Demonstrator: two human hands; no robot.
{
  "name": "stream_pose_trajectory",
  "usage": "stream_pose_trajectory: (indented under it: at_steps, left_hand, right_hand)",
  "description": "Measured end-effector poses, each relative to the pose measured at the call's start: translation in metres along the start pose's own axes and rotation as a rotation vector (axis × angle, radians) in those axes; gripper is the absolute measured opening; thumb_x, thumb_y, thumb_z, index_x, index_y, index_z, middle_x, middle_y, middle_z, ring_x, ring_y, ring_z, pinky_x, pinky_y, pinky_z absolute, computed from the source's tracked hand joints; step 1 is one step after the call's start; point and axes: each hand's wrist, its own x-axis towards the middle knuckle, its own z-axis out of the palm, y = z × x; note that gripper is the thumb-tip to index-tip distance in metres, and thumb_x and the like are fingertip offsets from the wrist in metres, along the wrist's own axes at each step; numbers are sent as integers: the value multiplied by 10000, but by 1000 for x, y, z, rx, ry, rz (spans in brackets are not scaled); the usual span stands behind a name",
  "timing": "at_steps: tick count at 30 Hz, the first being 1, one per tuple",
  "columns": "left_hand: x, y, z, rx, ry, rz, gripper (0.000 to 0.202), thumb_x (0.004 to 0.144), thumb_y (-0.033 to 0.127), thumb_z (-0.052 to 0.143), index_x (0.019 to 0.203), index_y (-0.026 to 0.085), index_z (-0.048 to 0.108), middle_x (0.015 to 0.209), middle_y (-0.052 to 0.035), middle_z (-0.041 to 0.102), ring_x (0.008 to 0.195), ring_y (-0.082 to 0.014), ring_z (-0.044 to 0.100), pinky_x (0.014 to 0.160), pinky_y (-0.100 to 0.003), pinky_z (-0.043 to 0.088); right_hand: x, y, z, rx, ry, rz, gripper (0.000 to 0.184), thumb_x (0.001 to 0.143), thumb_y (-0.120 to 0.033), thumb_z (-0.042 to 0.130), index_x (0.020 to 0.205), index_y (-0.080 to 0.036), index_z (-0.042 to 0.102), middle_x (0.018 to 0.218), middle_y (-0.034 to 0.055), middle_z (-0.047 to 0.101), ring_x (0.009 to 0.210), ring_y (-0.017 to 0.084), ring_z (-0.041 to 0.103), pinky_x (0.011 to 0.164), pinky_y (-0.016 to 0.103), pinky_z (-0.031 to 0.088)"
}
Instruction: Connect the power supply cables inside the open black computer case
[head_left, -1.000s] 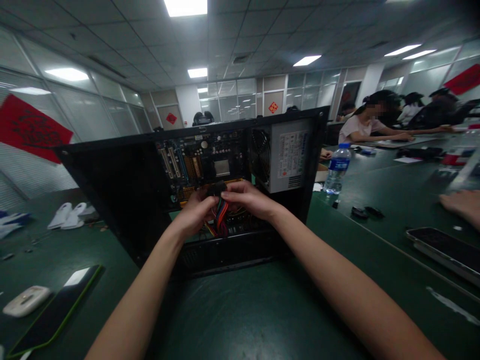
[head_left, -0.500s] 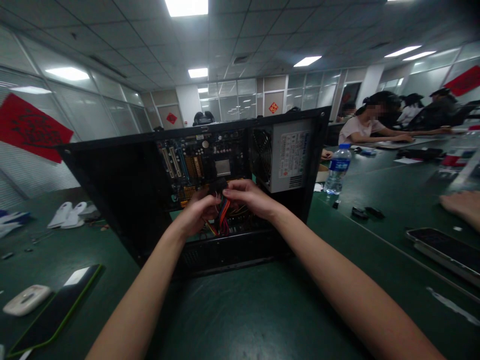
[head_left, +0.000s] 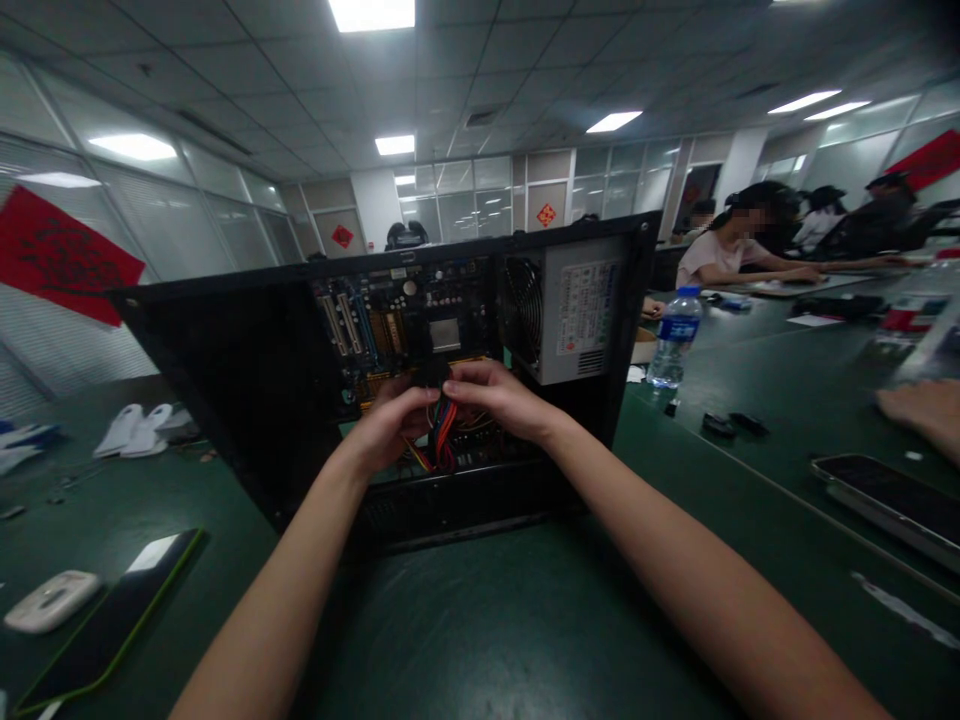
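Observation:
An open black computer case (head_left: 480,505) stands upright on the green table in front of me. Inside it are a motherboard (head_left: 412,300) and, at the upper right, a grey power supply (head_left: 581,315) with a round fan. My left hand (head_left: 386,425) and my right hand (head_left: 499,395) meet in front of the lower motherboard. Between them they pinch a black power connector (head_left: 433,374). A bundle of red, orange, yellow and black wires (head_left: 445,435) hangs down from it. Some fingertips are hidden behind the connector and wires.
On the left lie a phone (head_left: 112,620), a white rounded case (head_left: 52,602) and white gloves (head_left: 133,430). A water bottle (head_left: 675,340) stands right of the case. Farther right are another phone (head_left: 892,505) and someone's forearm (head_left: 926,408); a person (head_left: 739,245) sits beyond.
My left thumb has shifted slightly toward the right hand, closing in on the connector. The wires have swung a little. The case stands in the same place.

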Motion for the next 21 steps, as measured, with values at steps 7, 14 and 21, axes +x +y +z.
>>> stream_pose_trajectory:
  at_steps: [7, 14, 21]
  left_hand:
    - [-1, 0, 6, 62, -1, -4, 336, 585, 301, 771, 849, 146, 633, 663, 19, 597, 531, -84, 537, 431, -145, 250]
    - [2, -3, 1, 53, 39, 11, 370, 583, 284, 848, 838, 156, 612, 602, 57, 530, 461, -51, 457, 415, -146, 229]
    - [4, -3, -1, 52, 21, 0, 364, 607, 287, 846, 865, 158, 622, 604, 51, 552, 475, -65, 498, 415, -144, 242]
  right_hand:
    - [0, -2, -1, -15, -1, 13, 437, 777, -578, 747, 704, -182, 575, 641, -38, 521, 582, 105, 468, 547, 231, 375]
    - [0, 0, -2, 26, -6, 13, 399, 793, -542, 747, 718, -186, 583, 639, -39, 538, 563, 101, 469, 533, 231, 382]
    - [0, 2, -4, 19, 7, 17, 383, 812, -524, 740, 732, -181, 589, 658, -35, 555, 580, 103, 497, 544, 228, 392]
